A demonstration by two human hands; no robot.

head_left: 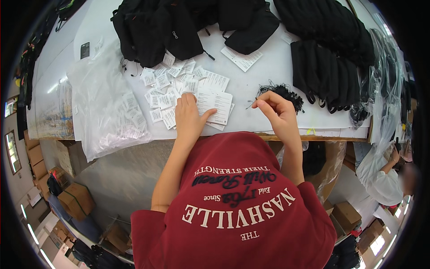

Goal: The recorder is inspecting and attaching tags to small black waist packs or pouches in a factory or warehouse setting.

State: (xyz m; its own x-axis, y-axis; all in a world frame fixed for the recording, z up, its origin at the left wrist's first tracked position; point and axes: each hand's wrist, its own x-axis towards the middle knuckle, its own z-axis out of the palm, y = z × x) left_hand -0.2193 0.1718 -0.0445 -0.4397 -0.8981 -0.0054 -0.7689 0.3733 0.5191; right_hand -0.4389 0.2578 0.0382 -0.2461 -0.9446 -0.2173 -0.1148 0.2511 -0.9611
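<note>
My left hand (190, 114) rests on the white tabletop with its fingers over small printed paper labels (163, 81). Its thumb stretches out onto a stack of larger printed white cards (218, 109), and nothing shows gripped in it. At the right, my right hand (281, 113) is closed in a pinch, thumb against forefinger. A thin hang-tag string (249, 106) pokes out from its fingertips. Just beyond that hand lies a tangled bundle of black hang-tag strings (290, 96).
Black bags (156, 33) are heaped at the far side, with rows of folded black bags (324, 74) at the right. A clear plastic bag (105, 103) of labels hangs over the table's near left edge. Another person (380, 175) is at the far right; cardboard boxes (76, 199) stand below left.
</note>
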